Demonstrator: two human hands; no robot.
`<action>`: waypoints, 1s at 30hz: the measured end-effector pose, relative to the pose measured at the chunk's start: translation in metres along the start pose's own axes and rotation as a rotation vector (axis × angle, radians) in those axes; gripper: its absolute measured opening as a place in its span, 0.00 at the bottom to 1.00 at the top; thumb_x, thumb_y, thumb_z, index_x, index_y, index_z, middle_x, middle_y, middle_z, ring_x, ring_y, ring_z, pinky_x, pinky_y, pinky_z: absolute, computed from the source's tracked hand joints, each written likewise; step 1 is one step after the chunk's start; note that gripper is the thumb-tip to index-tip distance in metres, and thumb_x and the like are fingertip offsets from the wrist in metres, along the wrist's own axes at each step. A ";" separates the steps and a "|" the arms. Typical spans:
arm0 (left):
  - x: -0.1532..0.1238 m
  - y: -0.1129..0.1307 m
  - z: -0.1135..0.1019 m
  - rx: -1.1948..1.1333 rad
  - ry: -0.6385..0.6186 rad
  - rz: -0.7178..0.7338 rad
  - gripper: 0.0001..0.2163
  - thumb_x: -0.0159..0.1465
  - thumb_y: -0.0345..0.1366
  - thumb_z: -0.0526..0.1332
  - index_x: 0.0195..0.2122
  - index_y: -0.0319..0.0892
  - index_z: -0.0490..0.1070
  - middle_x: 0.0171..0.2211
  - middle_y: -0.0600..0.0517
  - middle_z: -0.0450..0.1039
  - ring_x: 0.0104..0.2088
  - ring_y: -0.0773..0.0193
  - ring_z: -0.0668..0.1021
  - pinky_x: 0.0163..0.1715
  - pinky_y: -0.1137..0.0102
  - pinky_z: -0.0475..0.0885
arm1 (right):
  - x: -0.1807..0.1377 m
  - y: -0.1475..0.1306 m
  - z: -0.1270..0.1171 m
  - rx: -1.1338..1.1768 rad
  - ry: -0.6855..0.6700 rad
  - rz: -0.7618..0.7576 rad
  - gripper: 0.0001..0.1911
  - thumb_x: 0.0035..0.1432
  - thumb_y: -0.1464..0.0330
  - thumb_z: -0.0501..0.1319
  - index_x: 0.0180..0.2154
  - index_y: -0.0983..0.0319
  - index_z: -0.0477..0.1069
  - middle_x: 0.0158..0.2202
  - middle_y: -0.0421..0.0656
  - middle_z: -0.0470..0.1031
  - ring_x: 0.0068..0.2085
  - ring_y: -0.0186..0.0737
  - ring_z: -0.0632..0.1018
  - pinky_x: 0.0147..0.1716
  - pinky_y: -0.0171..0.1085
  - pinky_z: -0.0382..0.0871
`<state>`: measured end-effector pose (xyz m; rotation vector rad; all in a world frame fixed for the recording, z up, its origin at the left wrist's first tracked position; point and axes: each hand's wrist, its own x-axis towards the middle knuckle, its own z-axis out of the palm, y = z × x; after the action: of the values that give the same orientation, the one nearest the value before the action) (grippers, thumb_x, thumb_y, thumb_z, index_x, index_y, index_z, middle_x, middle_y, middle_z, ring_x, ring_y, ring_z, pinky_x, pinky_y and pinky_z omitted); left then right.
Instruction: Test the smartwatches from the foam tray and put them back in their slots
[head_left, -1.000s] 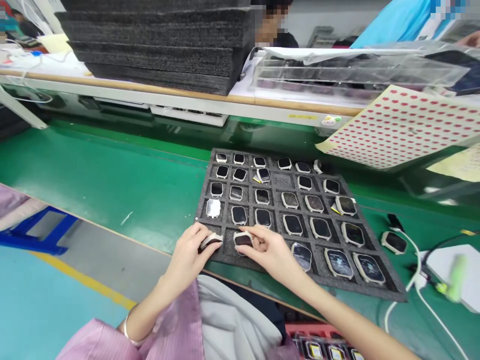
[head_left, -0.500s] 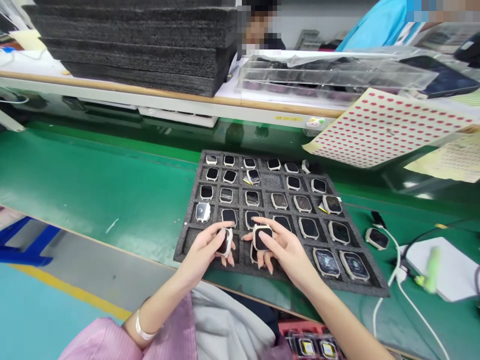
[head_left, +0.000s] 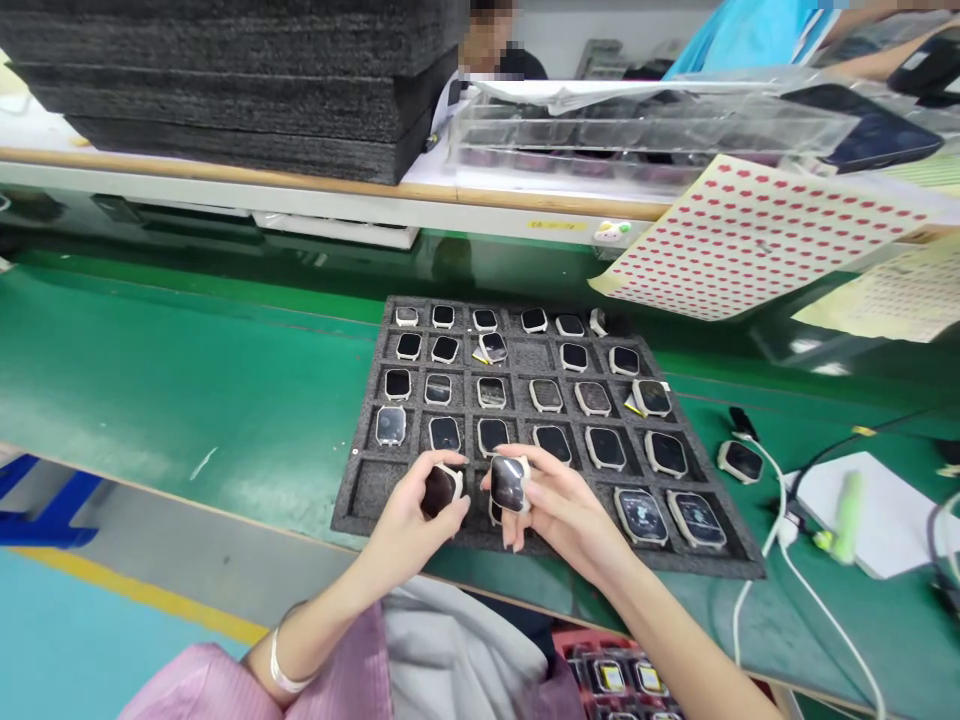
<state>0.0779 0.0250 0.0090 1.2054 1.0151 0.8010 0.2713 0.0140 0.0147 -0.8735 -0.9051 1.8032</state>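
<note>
The left hand's fingertips pinch the left watch body (head_left: 439, 488), a small rounded-square case with a pale rim and a glossy black glass face; thumb on the top edge, the other fingers curled under it. Just beside it, the right hand's thumb and fingers close on the right watch body (head_left: 508, 483), the same shape, with its dark face turned up and catching the ceiling light. The two cases are near each other but apart, both held just above the near edge of the foam tray (head_left: 346, 518).

The left hand (head_left: 412, 515) is palm-in with the wrist bent slightly. It carries a thin pale bracelet (head_left: 281, 662), and a pink ribbed sleeve (head_left: 217, 690) lies further back. The right hand (head_left: 562, 512) comes in from the lower right, palm half up, with a bare forearm.

The tray is matt black sponge, coarse-grained, cut into a grid of square pockets. Most of them hold more shiny-faced watch bodies (head_left: 604, 447); the near-left pocket shows bare foam. It lies on a smooth green mat (head_left: 210, 370) with a dull sheen. One loose watch body (head_left: 741, 460) lies on the mat to the right, beside a white cable (head_left: 754, 590).

On the raised bench behind it are a tall stack of foam trays (head_left: 247, 90), clear plastic trays (head_left: 645, 130) and a cream sheet of red dot stickers (head_left: 750, 235).
</note>
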 end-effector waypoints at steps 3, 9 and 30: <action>-0.001 -0.002 0.002 0.011 0.008 0.040 0.17 0.61 0.33 0.60 0.51 0.42 0.62 0.26 0.58 0.59 0.21 0.73 0.63 0.21 0.76 0.61 | -0.001 0.001 0.001 0.015 -0.016 0.007 0.21 0.59 0.63 0.63 0.53 0.58 0.66 0.41 0.47 0.76 0.25 0.38 0.79 0.22 0.36 0.73; 0.000 -0.005 0.004 0.018 0.014 0.071 0.18 0.60 0.34 0.60 0.51 0.42 0.62 0.29 0.56 0.61 0.25 0.69 0.65 0.26 0.73 0.64 | -0.002 0.005 0.001 0.010 0.011 0.012 0.22 0.58 0.62 0.64 0.53 0.58 0.67 0.42 0.49 0.76 0.25 0.38 0.78 0.21 0.35 0.72; 0.004 -0.008 0.007 -0.011 0.020 0.071 0.17 0.60 0.33 0.61 0.50 0.42 0.62 0.31 0.55 0.64 0.26 0.68 0.67 0.27 0.73 0.64 | -0.004 0.006 0.001 0.018 -0.033 -0.012 0.20 0.57 0.61 0.65 0.51 0.58 0.69 0.37 0.45 0.76 0.22 0.37 0.78 0.21 0.36 0.74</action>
<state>0.0854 0.0245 0.0013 1.2319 0.9876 0.8747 0.2697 0.0085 0.0107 -0.8274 -0.9114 1.8176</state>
